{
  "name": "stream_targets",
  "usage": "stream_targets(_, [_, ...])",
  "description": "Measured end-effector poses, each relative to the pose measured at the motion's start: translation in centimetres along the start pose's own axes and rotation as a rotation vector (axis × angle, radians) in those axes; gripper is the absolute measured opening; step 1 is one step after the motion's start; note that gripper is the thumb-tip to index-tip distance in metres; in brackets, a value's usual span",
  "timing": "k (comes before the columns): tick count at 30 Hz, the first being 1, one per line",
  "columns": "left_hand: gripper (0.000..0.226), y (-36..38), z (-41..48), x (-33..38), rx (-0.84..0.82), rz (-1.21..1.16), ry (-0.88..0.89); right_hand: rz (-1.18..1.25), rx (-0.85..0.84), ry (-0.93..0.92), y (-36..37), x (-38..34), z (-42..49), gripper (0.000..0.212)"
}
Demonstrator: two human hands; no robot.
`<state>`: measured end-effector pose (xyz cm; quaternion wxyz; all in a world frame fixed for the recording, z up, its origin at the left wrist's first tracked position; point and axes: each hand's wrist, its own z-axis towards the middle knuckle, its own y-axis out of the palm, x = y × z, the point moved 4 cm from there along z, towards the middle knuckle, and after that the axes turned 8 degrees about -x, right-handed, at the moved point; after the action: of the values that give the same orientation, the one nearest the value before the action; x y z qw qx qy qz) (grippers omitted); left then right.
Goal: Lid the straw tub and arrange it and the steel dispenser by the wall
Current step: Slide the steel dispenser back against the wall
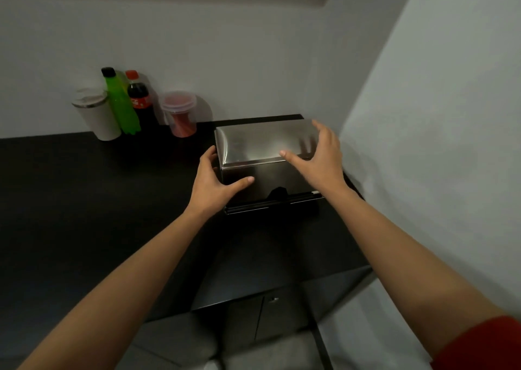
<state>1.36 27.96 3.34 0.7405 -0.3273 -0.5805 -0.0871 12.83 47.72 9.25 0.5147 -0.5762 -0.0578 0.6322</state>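
Head view: both hands (217, 180) flank steel dispenser (265, 146).

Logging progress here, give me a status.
Left hand on steel dispenser side, right hand open over its top. Straw tub lidded by wall. Nothing blocking.

The scene is dimly lit and low in contrast. A broad soft glare is seen on the top of the steel dispenser (265, 141). The black table (84, 200) left of the dispenser is rendered almost without detail. Soft shadows are cast on the wall (225, 59) behind the dispenser. Straight lines are bowed toward the frame edges. Slight overall blur is present.
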Motion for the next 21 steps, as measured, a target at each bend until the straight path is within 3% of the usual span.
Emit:
stream_targets(6, [0.11,1.0,0.0,-2.5,0.019,-0.045,-0.099,0.183,0.031,0.195,0.2,3.9,-0.9,0.116])
stream_targets(11, [0.099,1.9,0.3,-3.5,0.022,-0.096,-0.142,0.394,-0.098,0.355,1.6,7.5,-1.8,0.127])
stream_targets(13, [0.099,2.2,0.3,-3.8,0.034,-0.139,-0.176,0.432,-0.168,0.379,2.0,8.6,-1.7,0.12])
stream_targets(16, [0.097,2.4,0.4,-4.1,0.027,-0.156,-0.2,0.436,-0.225,0.372,2.8,9.2,-1.4,0.092])
stream_targets(21, [0.097,2.4,0.9,-4.0,0.026,-0.131,-0.181,0.417,-0.217,0.359,3.5,9.5,-0.4,0.087])
